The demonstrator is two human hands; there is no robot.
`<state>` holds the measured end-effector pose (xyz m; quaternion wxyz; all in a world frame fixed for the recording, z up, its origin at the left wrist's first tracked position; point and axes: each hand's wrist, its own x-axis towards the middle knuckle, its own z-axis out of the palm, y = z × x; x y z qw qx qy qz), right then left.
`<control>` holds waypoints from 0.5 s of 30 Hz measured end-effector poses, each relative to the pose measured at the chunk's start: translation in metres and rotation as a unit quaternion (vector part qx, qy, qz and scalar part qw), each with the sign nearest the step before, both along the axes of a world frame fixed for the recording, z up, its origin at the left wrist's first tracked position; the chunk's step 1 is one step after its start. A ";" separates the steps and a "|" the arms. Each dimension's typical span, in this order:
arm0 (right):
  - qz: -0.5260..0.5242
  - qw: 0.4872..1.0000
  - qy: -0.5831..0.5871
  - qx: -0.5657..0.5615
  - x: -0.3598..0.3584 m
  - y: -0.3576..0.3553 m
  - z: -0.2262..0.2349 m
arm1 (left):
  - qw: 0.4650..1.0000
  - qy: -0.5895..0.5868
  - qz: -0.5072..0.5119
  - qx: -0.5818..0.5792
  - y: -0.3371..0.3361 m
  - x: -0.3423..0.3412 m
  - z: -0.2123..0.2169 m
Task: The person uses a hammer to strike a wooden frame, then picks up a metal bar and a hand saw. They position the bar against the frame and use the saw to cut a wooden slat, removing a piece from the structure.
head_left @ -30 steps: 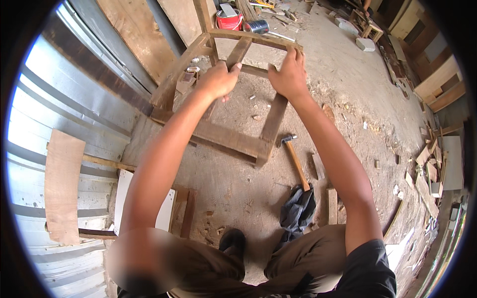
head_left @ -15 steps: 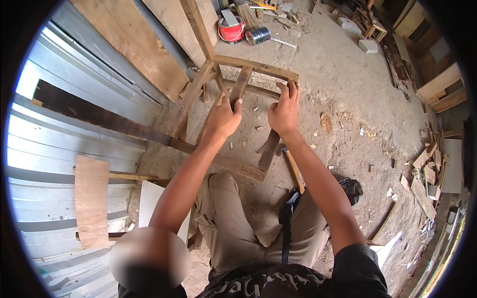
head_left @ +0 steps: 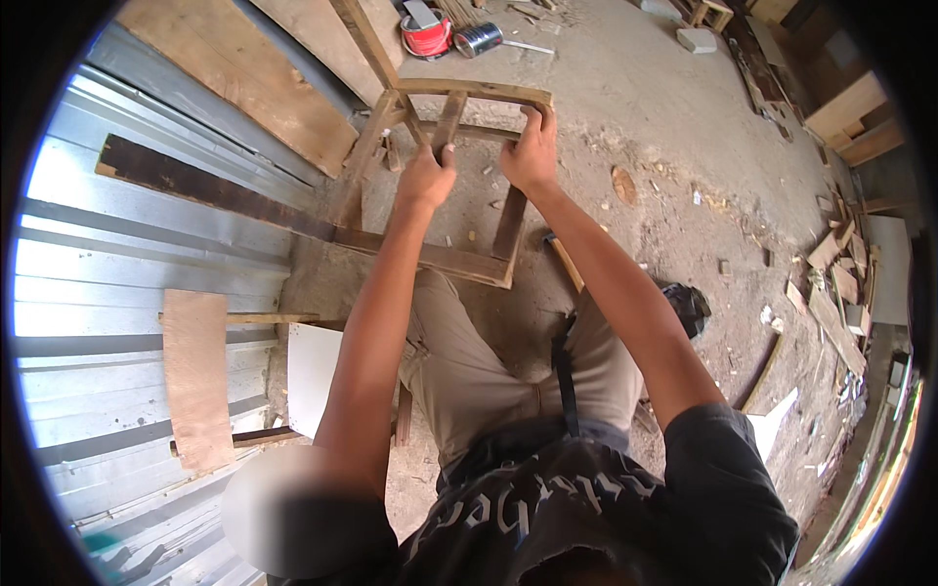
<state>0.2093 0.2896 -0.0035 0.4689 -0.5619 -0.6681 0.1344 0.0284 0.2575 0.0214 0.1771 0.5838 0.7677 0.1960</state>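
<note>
A wooden chair frame (head_left: 464, 262) lies tilted on the dirt floor in front of my knees. One long dark post (head_left: 210, 198) stretches left toward the metal wall, and another post (head_left: 363, 41) rises at the top. My left hand (head_left: 426, 182) is closed around a crosspiece (head_left: 448, 119) inside the frame. My right hand (head_left: 532, 156) grips the frame's far right corner, fingers hooked over the end of the top rail (head_left: 479, 88). Close to my right thigh lies a hammer (head_left: 566, 264) with a wooden handle, partly hidden by my forearm.
Boards (head_left: 244, 83) lean on the corrugated metal wall (head_left: 88, 254) at left. A red bucket (head_left: 427, 39) and a metal can (head_left: 478, 40) sit beyond the frame. Scrap wood (head_left: 831, 283) is heaped at right, and a black bag (head_left: 687, 308) lies by my right knee.
The frame and both hands sit higher and slightly farther left in the picture, as do the surroundings, so the view has shifted. Both hands keep their places on the frame.
</note>
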 end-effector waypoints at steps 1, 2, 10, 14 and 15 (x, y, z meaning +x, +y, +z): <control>-0.007 0.998 0.058 -0.014 -0.002 -0.007 -0.001 | 1.000 -0.010 0.000 -0.017 -0.002 -0.001 -0.001; -0.010 0.992 0.121 -0.021 -0.008 -0.007 0.003 | 0.999 -0.015 0.003 -0.028 -0.001 -0.004 0.003; -0.052 0.935 0.249 -0.247 -0.008 -0.015 -0.018 | 0.994 -0.097 0.026 -0.053 0.002 -0.005 0.005; -0.041 0.924 0.280 -0.259 -0.008 -0.019 -0.022 | 0.956 -0.272 0.055 -0.099 -0.001 -0.009 0.013; -0.049 0.925 0.268 -0.264 -0.011 -0.017 -0.020 | 0.942 -0.314 0.060 -0.099 0.001 -0.015 0.010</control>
